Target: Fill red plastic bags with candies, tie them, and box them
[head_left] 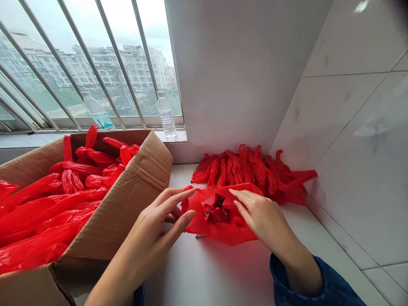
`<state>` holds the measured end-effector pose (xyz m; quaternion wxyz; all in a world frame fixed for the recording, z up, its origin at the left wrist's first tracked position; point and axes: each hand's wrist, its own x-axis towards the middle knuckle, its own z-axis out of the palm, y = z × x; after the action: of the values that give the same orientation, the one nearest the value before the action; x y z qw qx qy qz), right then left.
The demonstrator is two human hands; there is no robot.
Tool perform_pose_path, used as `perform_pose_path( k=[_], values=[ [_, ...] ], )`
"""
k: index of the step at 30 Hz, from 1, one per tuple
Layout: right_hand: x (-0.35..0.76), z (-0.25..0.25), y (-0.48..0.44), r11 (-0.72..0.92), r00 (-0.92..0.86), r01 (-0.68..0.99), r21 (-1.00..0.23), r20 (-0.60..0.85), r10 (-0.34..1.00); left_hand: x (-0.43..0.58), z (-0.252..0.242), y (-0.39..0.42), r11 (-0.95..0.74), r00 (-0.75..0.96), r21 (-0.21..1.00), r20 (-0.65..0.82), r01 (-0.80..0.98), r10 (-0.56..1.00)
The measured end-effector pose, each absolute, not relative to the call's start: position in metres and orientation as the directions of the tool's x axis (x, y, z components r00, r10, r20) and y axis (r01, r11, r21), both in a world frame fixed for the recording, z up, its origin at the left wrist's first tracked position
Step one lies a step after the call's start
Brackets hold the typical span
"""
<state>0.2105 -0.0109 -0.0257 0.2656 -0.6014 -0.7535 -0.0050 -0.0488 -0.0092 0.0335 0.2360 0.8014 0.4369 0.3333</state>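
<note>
A red plastic bag (pixel 219 227) lies open on the white counter (pixel 229 272) with small dark-wrapped sweets (pixel 218 209) inside it. My left hand (pixel 162 216) pinches the bag's left rim between thumb and fingers. My right hand (pixel 258 214) grips the bag's right rim, fingers curled over the edge. Behind the bag lies a row of tied red bags (pixel 255 172) against the wall.
A large cardboard box (pixel 127 204) full of red bags (pixel 54 199) stands at the left, touching my left wrist. Two water bottles (pixel 166 114) (pixel 97 112) stand on the window sill. A tiled wall (pixel 357 140) closes off the right side.
</note>
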Motion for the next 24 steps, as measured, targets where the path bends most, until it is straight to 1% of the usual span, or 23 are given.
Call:
perform_pose_path(
  k=[4, 6, 7, 11, 13, 16, 18, 20, 22, 23, 24],
  values=[
    [0.235, -0.027, -0.019, 0.255, -0.186, 0.963, -0.086, 0.471, 0.862, -0.051, 0.03, -0.007, -0.523, 0.362, 0.627, 0.378, 0.577, 0.852],
    [0.249, -0.029, -0.024, 0.195, -0.165, 0.981, -0.009, 0.499, 0.851, -0.052, 0.029, -0.005, -0.531, 0.345, 0.594, 0.405, 0.605, 0.847],
    [0.255, -0.029, -0.027, 0.166, -0.148, 0.986, 0.009, 0.505, 0.85, -0.053, 0.029, -0.004, -0.532, 0.337, 0.574, 0.417, 0.623, 0.844],
    [0.265, -0.031, -0.034, 0.073, -0.071, 0.997, 0.013, 0.47, 0.88, -0.056, 0.027, -0.001, -0.487, 0.276, 0.53, 0.429, 0.694, 0.86],
    [0.261, -0.033, -0.032, 0.015, -0.029, 0.999, 0.034, 0.457, 0.889, -0.058, 0.026, 0.001, -0.446, 0.24, 0.505, 0.421, 0.739, 0.875],
    [0.25, -0.036, -0.023, -0.066, 0.027, 0.995, 0.072, 0.445, 0.895, -0.062, 0.025, 0.002, -0.4, 0.239, 0.423, 0.384, 0.813, 0.892],
    [0.243, -0.039, -0.015, -0.106, 0.06, 0.99, 0.096, 0.397, 0.916, -0.064, 0.026, 0.002, -0.388, 0.251, 0.398, 0.354, 0.831, 0.901],
    [0.24, -0.042, -0.009, -0.125, 0.084, 0.985, 0.115, 0.31, 0.947, -0.066, 0.027, 0.002, -0.384, 0.255, 0.426, 0.329, 0.819, 0.909],
    [0.241, -0.04, -0.005, -0.115, 0.088, 0.988, 0.104, 0.232, 0.969, -0.065, 0.028, 0.002, -0.379, 0.252, 0.491, 0.306, 0.785, 0.918],
    [0.243, -0.038, -0.004, -0.093, 0.075, 0.993, 0.074, 0.213, 0.974, -0.063, 0.028, 0.002, -0.376, 0.247, 0.537, 0.299, 0.755, 0.922],
    [0.246, -0.034, -0.004, -0.058, 0.053, 0.998, 0.017, 0.217, 0.975, -0.062, 0.029, 0.003, -0.375, 0.241, 0.599, 0.294, 0.707, 0.925]
  ],
)
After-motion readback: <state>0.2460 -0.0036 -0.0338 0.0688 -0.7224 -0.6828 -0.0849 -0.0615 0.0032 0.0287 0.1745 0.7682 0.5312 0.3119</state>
